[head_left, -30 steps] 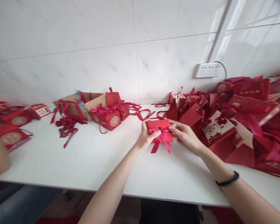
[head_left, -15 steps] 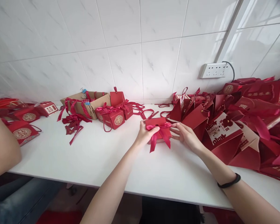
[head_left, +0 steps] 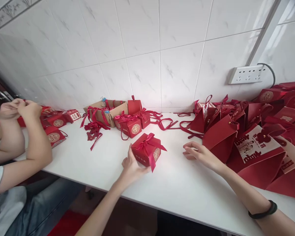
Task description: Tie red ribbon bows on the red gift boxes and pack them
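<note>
While the left hand [head_left: 130,167] grasped the ribbon-tied box [head_left: 144,151], fingers along its side, that box sat in front and to the right of the cardboard tray [head_left: 118,109]. Right hand [head_left: 202,156], farther right of the tray, was free, fingers loosely bent, near the pile of red cartons [head_left: 220,137]. Co-worker's hands [head_left: 21,108], left of the tray, were raised close together.

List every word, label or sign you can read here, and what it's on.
"囍": on the white-ended box at left.
Gold characters on the box in the left hand: too small to read.
Lettering on the white panel at right: too stylised and blurred.
Gold marks on the other red boxes: too small.
</note>
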The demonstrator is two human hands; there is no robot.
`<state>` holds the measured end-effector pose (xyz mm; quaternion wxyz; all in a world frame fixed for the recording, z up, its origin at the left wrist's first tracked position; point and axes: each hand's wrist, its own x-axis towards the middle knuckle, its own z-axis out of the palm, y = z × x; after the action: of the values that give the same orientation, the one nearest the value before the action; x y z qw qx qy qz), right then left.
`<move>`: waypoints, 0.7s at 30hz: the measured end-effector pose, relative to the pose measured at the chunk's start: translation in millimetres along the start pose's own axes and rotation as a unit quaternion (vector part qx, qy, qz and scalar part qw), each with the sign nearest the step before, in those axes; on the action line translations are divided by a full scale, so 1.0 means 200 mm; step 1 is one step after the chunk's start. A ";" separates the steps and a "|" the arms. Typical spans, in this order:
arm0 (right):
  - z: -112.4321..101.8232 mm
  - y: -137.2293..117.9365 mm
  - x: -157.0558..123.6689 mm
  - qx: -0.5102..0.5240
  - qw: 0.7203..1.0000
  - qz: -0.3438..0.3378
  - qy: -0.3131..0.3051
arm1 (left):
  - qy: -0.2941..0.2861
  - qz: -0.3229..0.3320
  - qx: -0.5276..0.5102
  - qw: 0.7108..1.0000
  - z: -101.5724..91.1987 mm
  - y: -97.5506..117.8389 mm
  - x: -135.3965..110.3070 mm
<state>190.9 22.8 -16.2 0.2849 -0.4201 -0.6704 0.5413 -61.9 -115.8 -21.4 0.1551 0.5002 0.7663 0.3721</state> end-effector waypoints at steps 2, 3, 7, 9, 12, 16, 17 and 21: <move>0.01 0.03 0.01 -0.042 0.999 -0.005 -0.007 | 0.067 -0.025 0.014 0.997 0.09 0.08 -0.02; 0.01 0.04 0.01 -0.063 0.998 -0.009 -0.011 | 0.086 -0.038 0.009 0.996 0.11 0.12 -0.02; 0.02 0.03 0.02 -0.129 0.991 -0.028 -0.012 | 0.108 -0.090 -0.006 0.990 0.05 0.11 -0.01; 0.03 0.01 0.01 -0.152 0.988 -0.036 -0.005 | 0.144 -0.116 -0.002 0.983 -0.07 0.01 0.02; 0.03 -0.01 0.00 -0.163 0.986 -0.045 -0.006 | 0.222 -0.125 0.023 0.967 -0.27 -0.18 0.11; 0.04 -0.02 -0.01 -0.166 0.985 -0.054 -0.010 | 0.234 -0.119 0.045 0.964 -0.43 -0.33 0.32; 0.04 -0.01 -0.01 -0.170 0.984 -0.057 -0.011 | 0.228 -0.111 0.041 0.967 -0.44 -0.35 0.38; 0.04 0.01 0.00 -0.191 0.977 -0.096 -0.020 | 0.221 -0.063 0.025 0.973 -0.41 -0.37 0.55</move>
<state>184.0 18.2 -19.5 0.2365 -0.3892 -0.8045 0.3814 -210.3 -68.3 -5.9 -0.0071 0.3602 0.8205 0.4438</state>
